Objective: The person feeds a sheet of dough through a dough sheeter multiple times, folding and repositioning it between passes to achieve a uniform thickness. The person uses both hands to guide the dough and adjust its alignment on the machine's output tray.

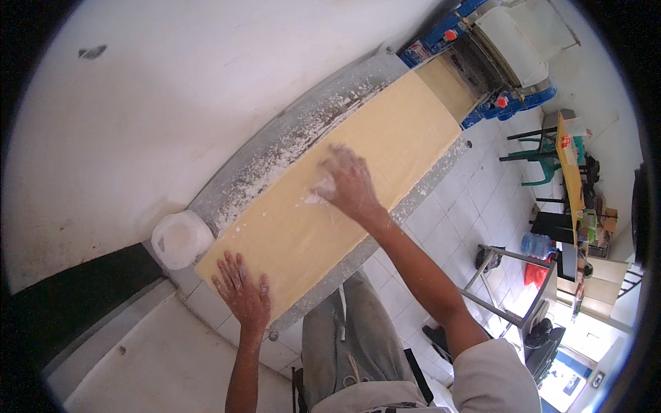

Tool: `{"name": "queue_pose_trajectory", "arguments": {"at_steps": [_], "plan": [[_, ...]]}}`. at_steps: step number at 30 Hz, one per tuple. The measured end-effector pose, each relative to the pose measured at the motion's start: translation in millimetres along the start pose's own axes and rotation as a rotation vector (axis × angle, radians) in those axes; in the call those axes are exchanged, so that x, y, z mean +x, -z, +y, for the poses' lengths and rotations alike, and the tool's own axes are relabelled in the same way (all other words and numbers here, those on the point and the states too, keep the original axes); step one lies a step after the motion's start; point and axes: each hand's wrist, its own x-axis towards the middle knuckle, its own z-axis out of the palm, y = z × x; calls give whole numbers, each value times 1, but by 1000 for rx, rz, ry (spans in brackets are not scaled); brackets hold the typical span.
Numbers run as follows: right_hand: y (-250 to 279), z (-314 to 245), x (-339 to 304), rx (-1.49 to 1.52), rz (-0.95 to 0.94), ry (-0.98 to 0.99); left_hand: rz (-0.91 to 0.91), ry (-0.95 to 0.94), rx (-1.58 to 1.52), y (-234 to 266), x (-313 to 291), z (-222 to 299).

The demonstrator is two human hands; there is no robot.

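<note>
A long pale-yellow sheet of dough point(399, 141) lies flat along a grey metal table. My left hand point(244, 292) rests on its near-left end, fingers spread and dusted white; nothing is in it. Toward the middle of the sheet, my right hand point(350, 184) lies palm down over a patch of white flour point(315, 195). Its fingers look stretched out, though motion blurs them. At the far right the sheet runs up to a blue-sided roller machine point(499, 58) with red knobs.
Loose flour covers the metal table's point(237, 165) wall-side strip. A round white tub point(180, 239) stands at its left end, against the white wall point(172, 89). To the right, beyond the tiled floor, are a metal frame point(506, 313), a blue water bottle point(537, 246) and a yellow-topped table point(570, 172).
</note>
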Motion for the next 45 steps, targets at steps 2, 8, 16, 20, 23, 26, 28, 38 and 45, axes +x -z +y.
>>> {"name": "queue_pose_trajectory", "arguments": {"at_steps": [2,8,16,20,23,26,28,38,45], "plan": [[-19,12,4,17,64,4,-5,-12,13,2,3,5],[-31,-9,-23,209,-96,398,-50,29,39,1,5,7],[56,251,78,-391,202,69,-21,28,17,2,7,14],[15,178,114,29,48,148,17,95,-11,-1,4,7],[-33,81,60,300,-72,315,91,213,-108,-3,26,41],[-38,38,-2,395,-136,547,146,347,-79,-16,40,60],[-14,77,-5,532,-257,470,168,381,-33,-20,43,61],[78,276,129,-147,205,-70,164,350,23,-15,54,77],[74,287,61,-321,93,-182,103,329,-92,-7,39,62]]}}
